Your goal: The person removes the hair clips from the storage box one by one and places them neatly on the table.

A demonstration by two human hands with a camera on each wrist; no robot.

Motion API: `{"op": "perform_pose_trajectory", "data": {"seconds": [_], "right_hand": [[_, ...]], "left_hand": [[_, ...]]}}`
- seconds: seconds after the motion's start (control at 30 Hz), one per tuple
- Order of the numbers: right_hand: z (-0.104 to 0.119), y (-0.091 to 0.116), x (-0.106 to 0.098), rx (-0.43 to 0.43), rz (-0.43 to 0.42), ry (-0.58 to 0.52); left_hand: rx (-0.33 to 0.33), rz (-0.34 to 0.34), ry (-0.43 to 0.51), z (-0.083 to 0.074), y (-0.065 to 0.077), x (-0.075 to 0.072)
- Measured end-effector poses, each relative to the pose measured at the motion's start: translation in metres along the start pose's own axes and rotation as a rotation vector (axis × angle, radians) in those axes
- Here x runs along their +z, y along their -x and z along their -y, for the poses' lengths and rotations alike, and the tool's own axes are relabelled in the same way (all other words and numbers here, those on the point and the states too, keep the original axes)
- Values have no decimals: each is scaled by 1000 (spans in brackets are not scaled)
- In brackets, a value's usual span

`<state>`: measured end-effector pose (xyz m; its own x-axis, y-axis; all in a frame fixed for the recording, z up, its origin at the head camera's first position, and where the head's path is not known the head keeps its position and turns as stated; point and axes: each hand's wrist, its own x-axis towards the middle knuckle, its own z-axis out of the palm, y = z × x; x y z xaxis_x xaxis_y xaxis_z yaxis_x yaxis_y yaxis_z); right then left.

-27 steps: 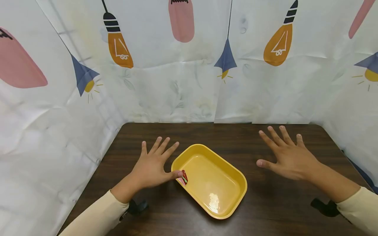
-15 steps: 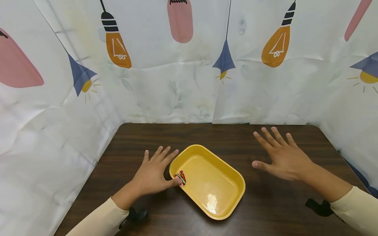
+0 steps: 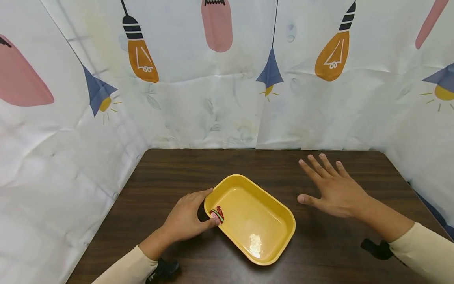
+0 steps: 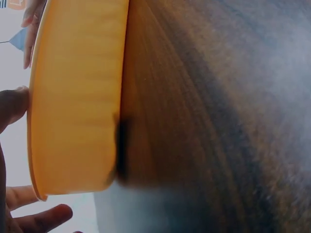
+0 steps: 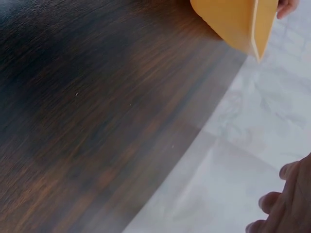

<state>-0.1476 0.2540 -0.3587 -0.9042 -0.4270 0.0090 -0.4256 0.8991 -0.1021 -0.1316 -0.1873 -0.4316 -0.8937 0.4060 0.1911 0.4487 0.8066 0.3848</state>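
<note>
A yellow rectangular tray (image 3: 255,213) with raised walls sits at a slant on the dark table. In its left corner lies a small bunch of red, green and pink loops (image 3: 218,213), too small to name surely. My left hand (image 3: 188,217) is at that corner, fingers bent down outside the wall and thumb over the near rim beside the bunch. In the left wrist view, the thumb (image 4: 13,106) is by the rim and fingers (image 4: 46,219) extend past the tray's end; a firm grip does not show. My right hand (image 3: 337,193) hovers right of the tray, fingers spread, holding nothing.
The brown wood-grain table (image 3: 170,169) ends at the back and left against a white printed cloth (image 3: 198,114). Dark camera mounts (image 3: 376,248) hang under both wrists.
My left hand has come down and nearer to the tray's corner, its spread fingers now bent downward. My right hand has drifted slightly left, still spread. The tray has hardly moved.
</note>
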Motion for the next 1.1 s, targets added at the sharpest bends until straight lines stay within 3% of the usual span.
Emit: {"op": "perform_pose_trajectory", "data": {"seconds": [0.23,0.5,0.8,1.1], "right_hand": [[3,-6,6,-20,-10,-17],[8,-14,11,-60,-2,-56],[15,-27,15,-90,0,-61],[27,-41,18,-169,-13,-112]], "left_hand": [[-32,34,84,0,-1,3],[-15,54,89,1,-5,8],[-122,89,110,-3,-5,13],[-211,120,191,-6,-5,13]]}}
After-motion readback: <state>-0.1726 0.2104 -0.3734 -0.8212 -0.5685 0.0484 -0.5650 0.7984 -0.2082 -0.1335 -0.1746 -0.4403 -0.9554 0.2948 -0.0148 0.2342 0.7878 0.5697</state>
